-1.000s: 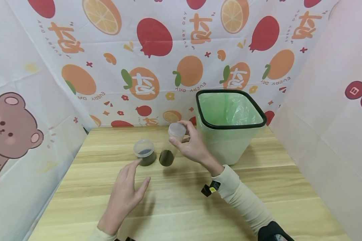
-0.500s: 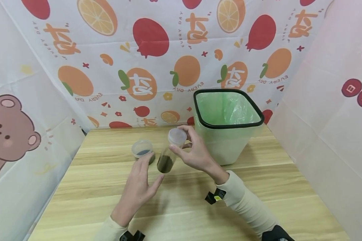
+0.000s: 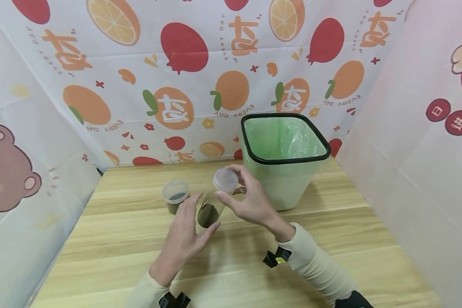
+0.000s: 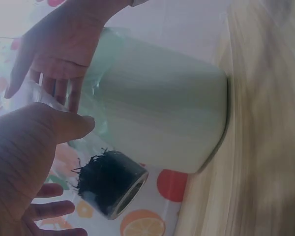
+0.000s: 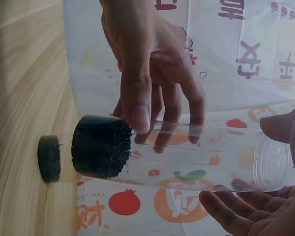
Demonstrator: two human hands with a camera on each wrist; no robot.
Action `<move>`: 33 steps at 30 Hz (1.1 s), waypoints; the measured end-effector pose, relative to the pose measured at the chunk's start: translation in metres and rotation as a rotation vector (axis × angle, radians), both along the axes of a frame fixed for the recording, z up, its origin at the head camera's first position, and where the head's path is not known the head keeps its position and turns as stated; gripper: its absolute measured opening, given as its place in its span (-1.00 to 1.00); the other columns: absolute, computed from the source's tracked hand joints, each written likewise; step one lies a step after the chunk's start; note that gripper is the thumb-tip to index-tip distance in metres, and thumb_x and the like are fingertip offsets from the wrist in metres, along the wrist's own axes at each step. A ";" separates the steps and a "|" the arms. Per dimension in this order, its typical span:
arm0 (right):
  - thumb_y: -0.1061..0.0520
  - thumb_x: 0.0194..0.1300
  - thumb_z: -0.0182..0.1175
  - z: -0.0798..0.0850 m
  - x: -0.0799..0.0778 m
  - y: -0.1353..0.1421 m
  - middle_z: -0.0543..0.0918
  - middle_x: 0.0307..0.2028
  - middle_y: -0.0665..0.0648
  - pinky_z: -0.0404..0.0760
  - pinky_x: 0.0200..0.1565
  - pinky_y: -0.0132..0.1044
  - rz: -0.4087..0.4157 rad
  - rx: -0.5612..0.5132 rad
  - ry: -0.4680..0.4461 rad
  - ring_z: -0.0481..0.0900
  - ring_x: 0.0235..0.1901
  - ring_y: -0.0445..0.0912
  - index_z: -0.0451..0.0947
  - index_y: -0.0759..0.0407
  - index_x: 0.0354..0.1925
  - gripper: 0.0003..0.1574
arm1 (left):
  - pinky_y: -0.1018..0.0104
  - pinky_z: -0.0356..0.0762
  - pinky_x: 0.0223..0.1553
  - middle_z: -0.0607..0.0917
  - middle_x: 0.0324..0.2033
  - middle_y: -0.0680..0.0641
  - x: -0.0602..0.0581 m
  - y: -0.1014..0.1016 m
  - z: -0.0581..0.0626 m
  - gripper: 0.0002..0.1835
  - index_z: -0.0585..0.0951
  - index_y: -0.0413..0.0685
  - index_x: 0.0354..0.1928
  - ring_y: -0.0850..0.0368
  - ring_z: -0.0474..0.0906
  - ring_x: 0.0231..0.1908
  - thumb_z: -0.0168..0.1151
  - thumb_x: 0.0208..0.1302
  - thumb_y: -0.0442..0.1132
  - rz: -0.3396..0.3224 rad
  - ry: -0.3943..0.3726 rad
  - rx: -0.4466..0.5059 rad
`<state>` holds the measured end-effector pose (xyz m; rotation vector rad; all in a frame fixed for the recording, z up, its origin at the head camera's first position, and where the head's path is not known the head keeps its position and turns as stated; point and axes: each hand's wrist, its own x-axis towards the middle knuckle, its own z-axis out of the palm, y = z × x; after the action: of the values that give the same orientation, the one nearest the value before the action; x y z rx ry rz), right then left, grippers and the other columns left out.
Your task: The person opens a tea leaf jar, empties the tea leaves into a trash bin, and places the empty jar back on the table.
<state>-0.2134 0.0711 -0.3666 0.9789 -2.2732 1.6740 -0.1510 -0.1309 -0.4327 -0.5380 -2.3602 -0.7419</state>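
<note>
My right hand [image 3: 252, 203] grips a tall clear plastic jar [image 3: 209, 213] near its whitish lid [image 3: 225, 179], above the table. The jar tilts, lid end up and to the right. Dark, thin shreds [image 4: 108, 182] like loose tea gather at its bottom end. My left hand [image 3: 182, 235] is at the jar's lower part, thumb and fingers spread on either side of it. In the right wrist view the left thumb [image 5: 138, 113] overlaps the jar just above the shreds. Behind the left fingers stands a small clear round tub [image 3: 176, 194] with dark contents, upright on the table.
A pale green bin [image 3: 282, 186] with a black rim and a plastic liner stands right behind my right hand. Fruit-printed cloth [image 3: 185, 47] hangs behind the wooden table [image 3: 111, 239], with pale cloth on both sides.
My left hand has moved up and right, from beside the small tub to the jar's lower end. The right hand has brought the jar slightly nearer and tilted it more.
</note>
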 end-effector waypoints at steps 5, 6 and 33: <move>0.11 0.26 0.42 -0.001 0.006 0.004 0.66 0.07 0.12 0.75 -0.14 -0.24 0.005 -0.011 -0.006 0.66 -0.02 -0.09 0.33 0.08 0.30 -0.27 | -0.13 0.55 0.21 0.53 0.27 -0.26 -0.002 0.004 -0.001 0.02 0.28 -0.27 0.44 -0.20 0.47 0.26 0.62 0.00 -0.08 -0.006 -0.002 -0.004; 0.11 0.26 0.42 -0.002 0.007 0.004 0.66 0.07 0.13 0.75 -0.14 -0.24 0.006 -0.014 -0.007 0.66 -0.01 -0.09 0.33 0.08 0.30 -0.27 | -0.13 0.55 0.21 0.54 0.26 -0.26 -0.002 0.005 -0.001 0.02 0.29 -0.27 0.44 -0.20 0.48 0.26 0.63 0.00 -0.08 -0.008 0.000 -0.001; 0.07 0.24 0.42 -0.008 0.016 0.012 0.68 0.01 0.10 0.76 -0.15 -0.26 0.042 0.046 0.077 0.65 -0.11 -0.15 0.35 0.12 0.25 -0.31 | 0.07 0.63 -0.10 0.65 0.02 -0.18 0.000 0.018 -0.009 -0.13 0.41 -0.26 0.33 -0.02 0.55 -0.03 0.63 -0.01 -0.18 -0.028 0.024 0.023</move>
<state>-0.1973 0.0831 -0.3743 1.0894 -2.2664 1.5769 -0.1514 -0.1133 -0.4415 -0.5687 -2.3240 -0.7698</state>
